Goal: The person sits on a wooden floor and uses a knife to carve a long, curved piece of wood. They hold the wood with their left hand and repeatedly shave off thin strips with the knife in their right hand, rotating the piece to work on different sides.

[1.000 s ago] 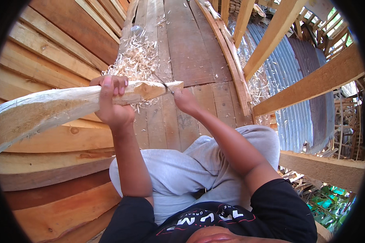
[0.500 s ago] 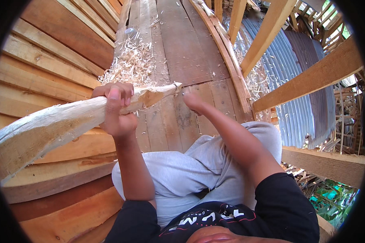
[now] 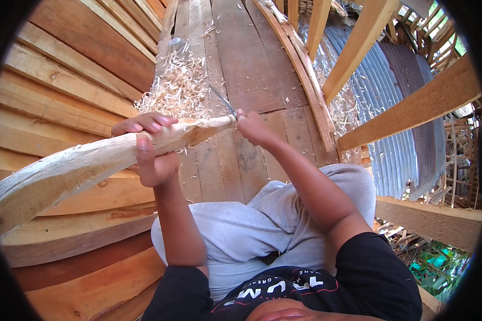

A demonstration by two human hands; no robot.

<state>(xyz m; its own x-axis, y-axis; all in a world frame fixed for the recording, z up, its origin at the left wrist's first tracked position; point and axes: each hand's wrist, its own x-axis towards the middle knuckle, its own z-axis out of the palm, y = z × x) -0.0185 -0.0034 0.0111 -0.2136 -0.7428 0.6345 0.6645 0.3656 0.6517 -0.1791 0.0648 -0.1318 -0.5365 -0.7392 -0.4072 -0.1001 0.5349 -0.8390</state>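
Note:
A long, pale, curved piece of wood [image 3: 91, 160], with its bark stripped and a narrow tapered tip, slants from the left edge toward the middle. My left hand [image 3: 158, 166] grips it near the tapered part, fingers over the far side and thumb on the near face. Closed around a knife [image 3: 223, 100], my right hand [image 3: 254, 129] is right beside the tip. The thin blade points up and left, past the wood's end; the handle is mostly hidden in my fist. Whether the blade touches the wood, I cannot tell.
Curled wood shavings [image 3: 177, 88] lie heaped on the plank floor [image 3: 249, 64] beyond my left hand, with a small clear cup-like object [image 3: 177, 43] behind them. A plank wall [image 3: 75, 96] runs along the left. Wooden railing posts [image 3: 412, 115] and corrugated metal sheets [image 3: 377, 85] are on the right.
The knife blade, barely visible earlier, now shows pointing away to the upper left as my right wrist has turned. My left fingers have loosened and lie flatter on the wood.

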